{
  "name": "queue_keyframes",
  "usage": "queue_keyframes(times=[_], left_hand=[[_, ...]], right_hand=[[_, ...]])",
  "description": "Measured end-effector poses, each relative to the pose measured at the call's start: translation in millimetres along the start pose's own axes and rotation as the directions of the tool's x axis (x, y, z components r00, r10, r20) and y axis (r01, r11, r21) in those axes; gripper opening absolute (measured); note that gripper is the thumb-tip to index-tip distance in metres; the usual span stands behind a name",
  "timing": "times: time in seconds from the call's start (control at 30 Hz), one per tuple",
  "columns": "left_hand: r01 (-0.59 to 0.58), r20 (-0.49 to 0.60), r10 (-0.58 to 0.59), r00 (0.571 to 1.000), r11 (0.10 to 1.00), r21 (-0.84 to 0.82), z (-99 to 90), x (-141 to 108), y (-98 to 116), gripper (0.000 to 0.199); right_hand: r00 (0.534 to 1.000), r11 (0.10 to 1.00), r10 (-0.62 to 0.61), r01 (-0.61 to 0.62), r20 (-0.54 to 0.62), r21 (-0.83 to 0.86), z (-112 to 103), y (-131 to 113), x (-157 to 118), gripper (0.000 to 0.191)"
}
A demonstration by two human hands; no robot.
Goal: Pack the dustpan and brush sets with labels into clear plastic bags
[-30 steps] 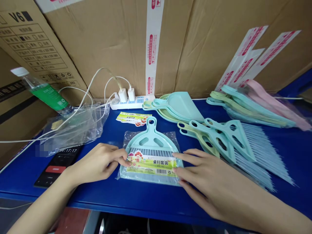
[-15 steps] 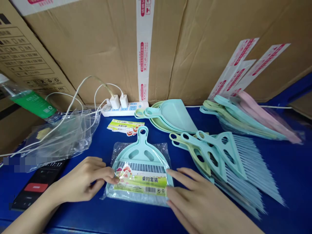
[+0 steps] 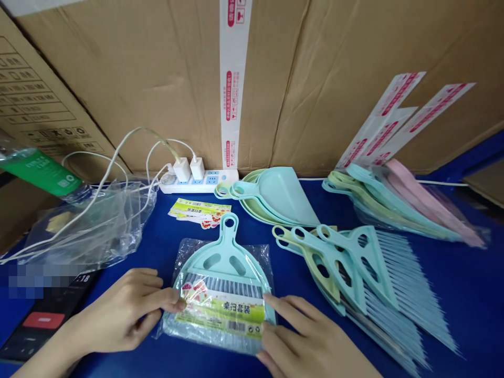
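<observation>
A light-blue dustpan and brush set (image 3: 226, 252) lies in a clear plastic bag before me, handle pointing away. Across its bristles a yellow-green printed label card (image 3: 224, 310) shows through the film. My left hand (image 3: 129, 310) pinches the bag's left edge near the label, with thumb and forefinger together. On the other side, my right hand (image 3: 303, 336) grips the bag's right edge, fingertips at the label's end. To the right, loose hand brushes (image 3: 346, 268) in blue and yellow-green overlap in a fan.
Stacked dustpans (image 3: 279, 194) stand behind, beside more label cards (image 3: 200, 210) and a white power strip (image 3: 212, 181). Bagged sets (image 3: 401, 205) lie far right. Clear bags (image 3: 90, 226), cables, a green-labelled bottle (image 3: 43, 170) and a phone (image 3: 43, 320) occupy the left. Cardboard (image 3: 165, 79) walls the back.
The whole scene sits slightly lower and further left as my view shifts. Both hands keep their places at the two sides of the bagged set.
</observation>
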State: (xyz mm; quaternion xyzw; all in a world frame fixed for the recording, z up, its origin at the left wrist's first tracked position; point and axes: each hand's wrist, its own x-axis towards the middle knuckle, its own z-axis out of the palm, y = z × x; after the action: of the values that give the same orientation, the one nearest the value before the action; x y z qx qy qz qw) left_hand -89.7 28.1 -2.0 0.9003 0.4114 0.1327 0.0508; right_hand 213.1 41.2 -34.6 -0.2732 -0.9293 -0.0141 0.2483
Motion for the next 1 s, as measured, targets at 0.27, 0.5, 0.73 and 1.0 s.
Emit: queue_keyframes(times=[0.27,0.5,0.73,1.0], left_hand=[[-0.082,0.011,0.082,0.997,0.997,-0.001,-4.4,4,1,0.035],[-0.093,0.033,0.091,0.995,0.995,0.038,-2.8,-3,4,0.035],[-0.095,0.046,0.096,0.994,0.995,-0.01,-2.0,-1,5,0.037],[-0.167,0.021,0.165,0.986,0.98,0.105,-1.8,-1,7,0.038]], right_hand=[[0.996,0.99,0.019,-0.031,0.086,0.139,-11,1,7,0.023],[0.992,0.986,0.024,-0.044,0.127,0.158,-23,11,15,0.03],[0.993,0.99,-0.003,-0.014,0.122,0.139,-24,20,14,0.035],[0.984,0.979,-0.016,-0.021,0.176,0.205,-27,22,16,0.036]])
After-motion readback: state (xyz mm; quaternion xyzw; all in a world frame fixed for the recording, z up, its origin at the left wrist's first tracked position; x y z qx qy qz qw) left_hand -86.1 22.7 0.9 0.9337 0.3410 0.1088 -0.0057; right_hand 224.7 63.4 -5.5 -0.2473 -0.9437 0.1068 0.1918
